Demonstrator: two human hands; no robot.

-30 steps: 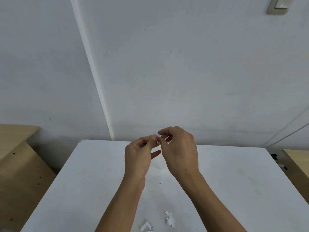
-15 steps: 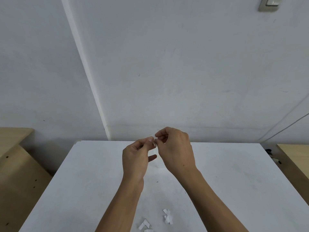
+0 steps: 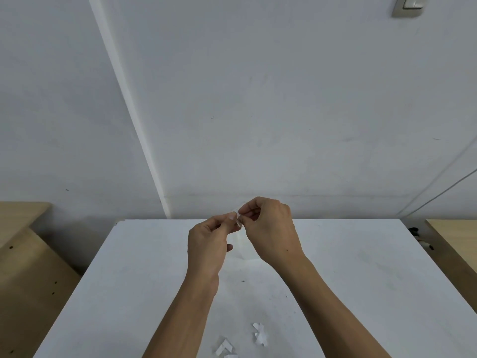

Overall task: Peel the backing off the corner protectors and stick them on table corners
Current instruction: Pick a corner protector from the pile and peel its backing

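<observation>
Hands raised together above a white table, seen from the wearer's head. A small, clear corner protector is pinched between them, held in the air over the table's far half and touching no corner. The grip of the left hand is closed on it with thumb and forefinger. The grip of the right hand is likewise closed on it, fingertips curled in at the piece's edge, as if a backing were being picked at. Whether the backing has come free cannot be told, as the piece is too small and pale.

Near the table's front edge, two little heaps of white paper scraps are seen. They are judged to be backings peeled from other protectors, so part of the task is probably done. The table's two far corners are visible, but whether protectors are fitted there cannot be made out. By this judgement, the backing remains to be stripped and the piece pressed onto a corner.

Wooden furniture is seen to either side of the table, and a light switch is set high on the wall behind it.
</observation>
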